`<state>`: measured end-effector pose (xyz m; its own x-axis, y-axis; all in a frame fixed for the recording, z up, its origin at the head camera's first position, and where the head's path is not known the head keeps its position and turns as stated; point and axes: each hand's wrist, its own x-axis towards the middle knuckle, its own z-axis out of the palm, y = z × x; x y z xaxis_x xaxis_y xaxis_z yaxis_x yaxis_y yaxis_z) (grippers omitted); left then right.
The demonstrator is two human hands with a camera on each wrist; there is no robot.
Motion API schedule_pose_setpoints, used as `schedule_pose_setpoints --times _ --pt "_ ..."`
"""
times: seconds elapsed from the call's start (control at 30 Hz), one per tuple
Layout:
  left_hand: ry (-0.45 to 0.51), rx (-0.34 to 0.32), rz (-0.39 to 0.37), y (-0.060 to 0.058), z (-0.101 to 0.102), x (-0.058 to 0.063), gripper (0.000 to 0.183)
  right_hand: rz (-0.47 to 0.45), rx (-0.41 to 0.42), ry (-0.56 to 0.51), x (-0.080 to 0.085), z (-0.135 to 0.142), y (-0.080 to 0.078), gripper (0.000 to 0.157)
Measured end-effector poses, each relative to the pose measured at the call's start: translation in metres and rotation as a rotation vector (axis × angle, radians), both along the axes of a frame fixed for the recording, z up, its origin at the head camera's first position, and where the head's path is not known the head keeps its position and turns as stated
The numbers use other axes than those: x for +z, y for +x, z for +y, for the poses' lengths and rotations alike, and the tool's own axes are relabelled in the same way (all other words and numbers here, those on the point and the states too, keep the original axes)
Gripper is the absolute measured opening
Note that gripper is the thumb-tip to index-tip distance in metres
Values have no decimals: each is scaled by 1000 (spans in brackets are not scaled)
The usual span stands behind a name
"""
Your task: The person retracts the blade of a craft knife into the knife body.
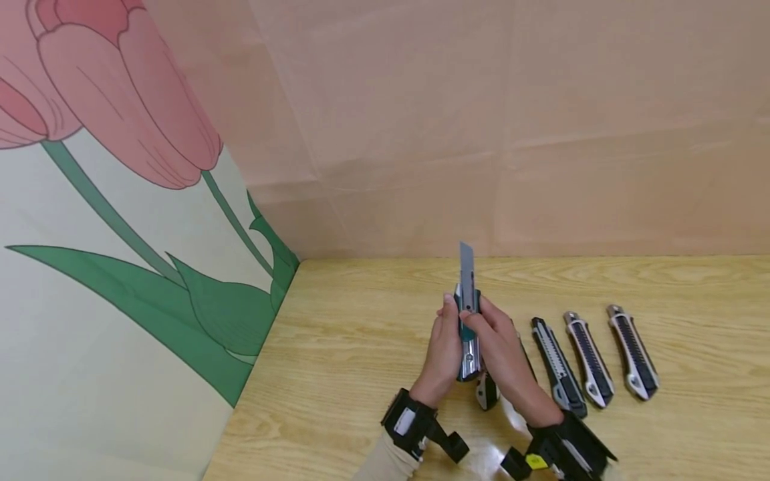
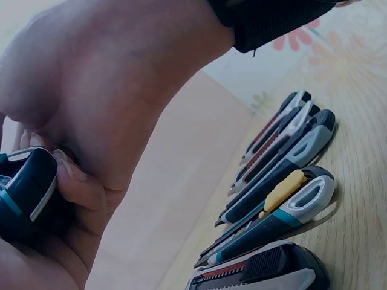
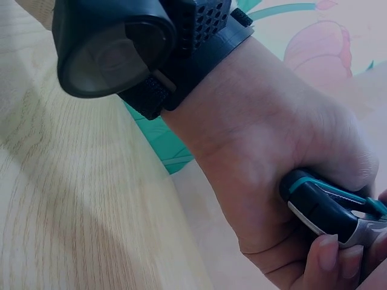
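Observation:
Both hands hold one snap-off utility knife (image 1: 470,357), dark with teal trim, in front of the body above the table. Its long grey blade (image 1: 466,270) sticks far out, pointing away from the person. My left hand (image 1: 442,354) grips the knife from the left side, and my right hand (image 1: 502,347) from the right, its thumb lying over the body near the blade's base. The left wrist view shows fingers curled about the knife's dark rear end (image 2: 33,193). In the right wrist view the knife's butt (image 3: 320,208) lies in the right palm.
Several more utility knives lie in a row to the right, among them a black-and-grey one (image 1: 558,367) and a white-edged one (image 1: 633,354). One has a yellow slider (image 2: 284,193). Another (image 1: 487,393) is partly hidden under the right hand. Behind the wooden table (image 1: 337,347) stands a pinkish backdrop (image 1: 391,133).

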<state>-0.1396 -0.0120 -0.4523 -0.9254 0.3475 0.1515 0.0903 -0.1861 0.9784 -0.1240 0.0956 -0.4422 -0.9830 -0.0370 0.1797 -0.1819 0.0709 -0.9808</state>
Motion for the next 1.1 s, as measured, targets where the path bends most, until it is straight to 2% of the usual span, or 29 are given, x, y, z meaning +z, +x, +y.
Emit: schedule_pose_setpoints --times 0.13,0.33,0.5,0.87,1.1 --pt "6 -1 5 -5 2 -10 60 1 6 -4 -1 0 0 28" --pt "13 8 46 -7 3 -14 63 -2 20 -7 -1 0 1 28" --pt "21 29 46 -8 4 -14 61 8 20 2 -1 0 1 29" --pt "30 18 55 -7 2 -12 67 36 54 -33 -2 0 2 36" --pt "31 62 68 -6 5 -9 67 82 69 -34 -3 0 3 38"
